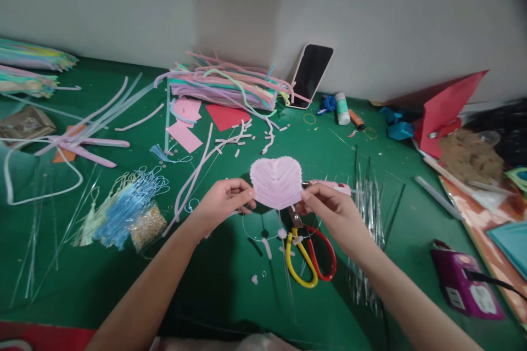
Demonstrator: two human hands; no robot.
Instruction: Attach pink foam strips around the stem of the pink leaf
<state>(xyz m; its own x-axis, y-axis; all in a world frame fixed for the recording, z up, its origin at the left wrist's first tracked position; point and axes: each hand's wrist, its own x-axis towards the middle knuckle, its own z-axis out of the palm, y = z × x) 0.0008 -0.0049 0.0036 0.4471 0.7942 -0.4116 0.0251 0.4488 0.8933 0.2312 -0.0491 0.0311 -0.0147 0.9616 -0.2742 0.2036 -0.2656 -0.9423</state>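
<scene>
Both hands hold up a pink heart-shaped woven piece point(276, 182) above the green table point(214, 285). My left hand point(222, 200) pinches the heart's left edge between thumb and fingers. Pinching the heart's right edge is my right hand point(329, 209). Just below the heart lie scissors with one yellow and one red handle point(309, 255). A pink tool point(335, 187) lies behind my right hand. Small pink offcuts point(267, 247) lie scattered under the heart.
A pile of pastel strips point(226, 85) and a phone point(310, 74) leaning on the wall sit at the back. Blue tassels point(127, 203) lie left, clear thin sticks point(366, 203) right. A purple device point(465, 285), red paper point(447, 104) and a glue stick point(342, 108) are at right.
</scene>
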